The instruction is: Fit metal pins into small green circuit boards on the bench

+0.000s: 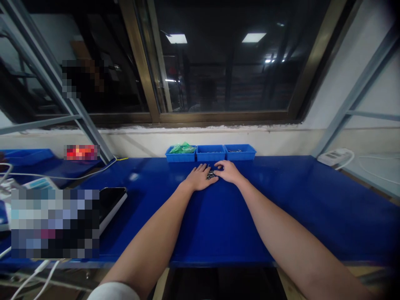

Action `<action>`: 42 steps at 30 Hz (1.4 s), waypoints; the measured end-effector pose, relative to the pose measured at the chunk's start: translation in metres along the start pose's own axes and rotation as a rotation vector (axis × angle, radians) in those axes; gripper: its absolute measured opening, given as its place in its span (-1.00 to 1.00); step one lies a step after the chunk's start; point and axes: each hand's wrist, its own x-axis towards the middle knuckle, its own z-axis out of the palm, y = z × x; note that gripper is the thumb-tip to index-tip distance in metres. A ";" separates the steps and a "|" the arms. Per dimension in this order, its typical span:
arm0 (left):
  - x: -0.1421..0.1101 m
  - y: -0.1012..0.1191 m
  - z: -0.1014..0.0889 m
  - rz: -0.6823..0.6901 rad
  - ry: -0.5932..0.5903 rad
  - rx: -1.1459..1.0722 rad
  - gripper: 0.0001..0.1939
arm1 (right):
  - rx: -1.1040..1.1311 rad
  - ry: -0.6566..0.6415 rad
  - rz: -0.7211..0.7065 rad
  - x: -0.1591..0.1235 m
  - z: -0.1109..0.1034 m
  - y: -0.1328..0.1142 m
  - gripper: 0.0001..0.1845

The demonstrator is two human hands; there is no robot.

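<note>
Both my arms reach forward over a blue table (281, 200). My left hand (200, 177) lies palm down with its fingers stretched out, beside a small heap of dark metal parts (211, 174). My right hand (227, 171) rests on the other side of the heap, its fingers curled in towards the parts and touching them. What the fingertips hold, if anything, is too small to make out. Just beyond the hands stand three small blue bins in a row: the left bin (180, 154) holds green bags, the middle bin (210, 153) and the right bin (239, 152) hold small dark parts.
A black and white device (111, 200) sits at the left, with white cables (62, 177) running across the table. A white power strip (333, 157) lies at the far right. A dark window (218, 62) and a grey metal frame (62, 96) stand behind the table.
</note>
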 end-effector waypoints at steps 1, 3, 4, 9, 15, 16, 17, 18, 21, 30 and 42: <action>0.001 -0.001 0.001 0.013 0.007 -0.011 -0.16 | -0.037 -0.029 -0.028 -0.001 0.001 -0.001 -0.75; 0.001 -0.002 0.002 0.045 0.021 -0.036 -0.19 | -0.080 -0.056 -0.056 -0.002 0.002 -0.002 -0.81; 0.002 -0.003 0.003 0.062 0.028 -0.048 -0.20 | -0.086 -0.062 -0.059 -0.002 0.002 -0.002 -0.82; 0.002 -0.003 0.003 0.096 0.060 -0.081 -0.26 | -0.054 -0.075 -0.036 -0.001 0.002 0.000 -0.86; 0.003 -0.001 0.004 0.125 0.071 -0.061 -0.27 | -0.005 -0.109 0.000 0.000 0.004 0.002 -0.89; 0.003 -0.001 0.004 0.127 0.070 -0.056 -0.27 | 0.005 -0.112 0.009 0.000 0.004 0.002 -0.89; 0.003 -0.001 0.004 0.129 0.068 -0.051 -0.27 | 0.012 -0.110 0.018 0.000 0.004 0.002 -0.88; 0.003 -0.001 0.004 0.130 0.069 -0.048 -0.26 | 0.017 -0.105 0.026 0.000 0.004 0.002 -0.86; 0.002 0.000 0.003 0.130 0.084 -0.048 -0.28 | 0.038 -0.096 0.039 0.000 0.005 0.003 -0.85; -0.001 0.003 -0.004 0.204 0.310 -0.117 -0.45 | 0.134 -0.086 -0.014 -0.001 0.003 0.001 -0.85; -0.002 0.008 -0.013 0.153 0.459 -0.361 -0.79 | 0.077 0.004 -0.067 -0.005 -0.002 -0.019 -0.54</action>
